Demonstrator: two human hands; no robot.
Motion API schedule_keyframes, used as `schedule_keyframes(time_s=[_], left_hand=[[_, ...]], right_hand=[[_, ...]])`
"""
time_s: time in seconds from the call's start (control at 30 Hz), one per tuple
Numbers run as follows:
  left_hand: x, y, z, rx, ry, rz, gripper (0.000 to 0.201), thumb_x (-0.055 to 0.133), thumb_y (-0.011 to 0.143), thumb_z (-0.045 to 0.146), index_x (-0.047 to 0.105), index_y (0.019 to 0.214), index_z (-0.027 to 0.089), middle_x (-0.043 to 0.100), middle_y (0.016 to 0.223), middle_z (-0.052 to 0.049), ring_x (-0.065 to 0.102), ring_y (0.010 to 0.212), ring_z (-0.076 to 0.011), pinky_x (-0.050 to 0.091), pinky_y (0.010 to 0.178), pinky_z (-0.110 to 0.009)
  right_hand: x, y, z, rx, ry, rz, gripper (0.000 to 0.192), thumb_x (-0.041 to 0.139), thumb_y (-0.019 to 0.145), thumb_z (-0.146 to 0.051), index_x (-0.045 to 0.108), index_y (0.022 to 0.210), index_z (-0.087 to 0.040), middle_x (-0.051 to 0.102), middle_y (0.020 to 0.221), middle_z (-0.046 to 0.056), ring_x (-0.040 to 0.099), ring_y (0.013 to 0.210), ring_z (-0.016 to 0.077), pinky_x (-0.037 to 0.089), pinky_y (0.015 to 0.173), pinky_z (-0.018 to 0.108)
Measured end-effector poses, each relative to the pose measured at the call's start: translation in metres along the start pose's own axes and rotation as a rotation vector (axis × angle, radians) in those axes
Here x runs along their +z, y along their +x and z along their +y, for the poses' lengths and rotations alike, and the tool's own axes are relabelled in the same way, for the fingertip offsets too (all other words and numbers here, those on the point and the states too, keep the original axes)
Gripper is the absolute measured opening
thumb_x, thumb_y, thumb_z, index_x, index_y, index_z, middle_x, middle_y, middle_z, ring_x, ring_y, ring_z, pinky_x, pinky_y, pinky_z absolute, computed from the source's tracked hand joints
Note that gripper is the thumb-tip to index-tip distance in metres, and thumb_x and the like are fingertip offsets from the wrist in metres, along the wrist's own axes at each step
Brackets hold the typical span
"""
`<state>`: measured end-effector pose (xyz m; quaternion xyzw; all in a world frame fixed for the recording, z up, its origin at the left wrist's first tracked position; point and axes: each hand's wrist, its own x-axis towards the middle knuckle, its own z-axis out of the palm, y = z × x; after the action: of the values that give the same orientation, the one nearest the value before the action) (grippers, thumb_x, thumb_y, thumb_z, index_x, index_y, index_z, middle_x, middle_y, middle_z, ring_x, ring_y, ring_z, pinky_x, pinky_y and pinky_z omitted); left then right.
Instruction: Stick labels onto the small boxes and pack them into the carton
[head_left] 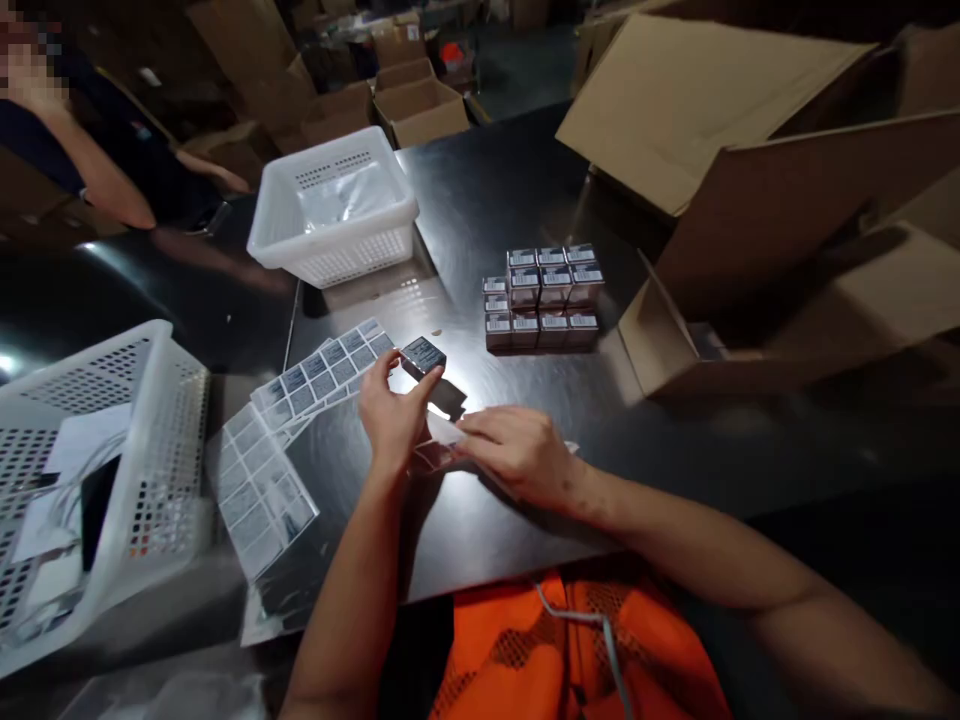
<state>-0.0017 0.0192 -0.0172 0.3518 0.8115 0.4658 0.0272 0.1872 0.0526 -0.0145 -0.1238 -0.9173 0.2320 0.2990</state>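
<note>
From where I stand, the person's left hand is lifted over the counter, not far in from its near edge, with a small dark box caught between thumb and fingers. That grip is closed just to the width of the box, whose printed top faces up. Just beside it, nearer the near edge, the right hand has its fingers drawn together on a white slip, its grip pinched tight. A sheet with a grid of panels shows below the slip, partly hidden by the hands.

To the left of the left hand, more label sheets lie overlapping on the counter, and one of them reaches down toward the near edge. Farther in toward the far edge, a group of similar boxes stands close together in rows. A white basket with clear plastic inside sits by the far edge, left of those boxes, and a second basket holding papers is at the left. A big open carton takes up the right side, while a co-worker's arm shows beyond the far left
</note>
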Motion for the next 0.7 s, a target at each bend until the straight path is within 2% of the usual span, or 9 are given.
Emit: schedule_keyframes(time_s=[0.1, 0.17, 0.23, 0.3, 0.37, 0.5, 0.6, 0.7], left_hand=[[0.0, 0.005, -0.005, -0.001, -0.025, 0.022, 0.05, 0.085, 0.064, 0.045, 0.069, 0.106, 0.022, 0.068, 0.107, -0.008, 0.064, 0.103, -0.0252, 0.049, 0.09, -0.037], [0.0, 0.006, -0.006, -0.057, -0.146, -0.038, 0.052, 0.084, 0.065, 0.044, 0.066, 0.109, 0.022, 0.068, 0.107, -0.007, 0.065, 0.091, -0.0203, 0.051, 0.078, -0.031], [0.001, 0.003, -0.004, -0.106, -0.327, -0.142, 0.054, 0.083, 0.064, 0.041, 0.063, 0.111, 0.023, 0.068, 0.111, -0.006, 0.062, 0.069, -0.0123, 0.048, 0.06, -0.024], [0.003, -0.003, 0.001, -0.123, -0.5, -0.276, 0.056, 0.082, 0.062, 0.037, 0.06, 0.112, 0.024, 0.066, 0.121, -0.006, 0.05, 0.051, -0.0043, 0.038, 0.045, -0.02], [0.005, -0.011, 0.007, -0.113, -0.616, -0.401, 0.055, 0.081, 0.06, 0.033, 0.059, 0.11, 0.025, 0.064, 0.128, -0.006, 0.037, 0.043, 0.0009, 0.028, 0.038, -0.019], [0.007, -0.025, 0.011, -0.04, -0.676, -0.55, 0.055, 0.082, 0.057, 0.03, 0.059, 0.106, 0.026, 0.066, 0.13, -0.007, 0.028, 0.04, 0.0032, 0.026, 0.038, -0.019], [0.006, -0.029, 0.009, 0.004, -0.66, -0.621, 0.055, 0.084, 0.058, 0.031, 0.06, 0.107, 0.027, 0.066, 0.131, -0.005, 0.029, 0.041, 0.0023, 0.028, 0.039, -0.02], [0.004, -0.029, 0.007, 0.027, -0.653, -0.655, 0.054, 0.084, 0.061, 0.03, 0.06, 0.109, 0.029, 0.066, 0.132, -0.004, 0.032, 0.04, 0.0024, 0.03, 0.039, -0.02]], right_hand=[[-0.007, 0.003, -0.005, -0.142, 0.118, 0.074, 0.021, 0.058, 0.098, -0.028, 0.073, 0.085, -0.022, 0.072, 0.104, 0.009, 0.064, 0.102, 0.0221, 0.053, 0.087, 0.036], [-0.018, 0.005, -0.006, -0.136, 0.374, 0.146, 0.012, 0.066, 0.094, -0.03, 0.073, 0.086, -0.023, 0.07, 0.096, 0.006, 0.063, 0.098, 0.0194, 0.053, 0.087, 0.034], [-0.032, 0.009, -0.002, 0.003, 0.672, 0.23, 0.007, 0.073, 0.089, -0.031, 0.07, 0.089, -0.025, 0.069, 0.089, 0.002, 0.064, 0.093, 0.0167, 0.053, 0.087, 0.032], [-0.045, 0.012, 0.006, 0.186, 0.909, 0.333, 0.014, 0.077, 0.085, -0.033, 0.066, 0.09, -0.025, 0.068, 0.086, -0.001, 0.065, 0.088, 0.0153, 0.053, 0.085, 0.032], [-0.056, 0.014, 0.016, 0.352, 1.046, 0.387, 0.022, 0.081, 0.08, -0.035, 0.063, 0.089, -0.025, 0.067, 0.084, -0.002, 0.065, 0.081, 0.0138, 0.054, 0.079, 0.03], [-0.069, 0.014, 0.029, 0.564, 1.107, 0.313, 0.041, 0.084, 0.073, -0.032, 0.056, 0.102, -0.025, 0.064, 0.075, -0.007, 0.064, 0.071, 0.0117, 0.051, 0.073, 0.027], [-0.071, 0.013, 0.029, 0.606, 1.109, 0.253, 0.055, 0.086, 0.069, -0.029, 0.047, 0.108, -0.025, 0.065, 0.072, -0.007, 0.068, 0.081, 0.0159, 0.052, 0.08, 0.032], [-0.07, 0.013, 0.027, 0.619, 1.115, 0.229, 0.06, 0.086, 0.065, -0.028, 0.042, 0.107, -0.025, 0.064, 0.069, -0.008, 0.069, 0.086, 0.0175, 0.052, 0.081, 0.033]])
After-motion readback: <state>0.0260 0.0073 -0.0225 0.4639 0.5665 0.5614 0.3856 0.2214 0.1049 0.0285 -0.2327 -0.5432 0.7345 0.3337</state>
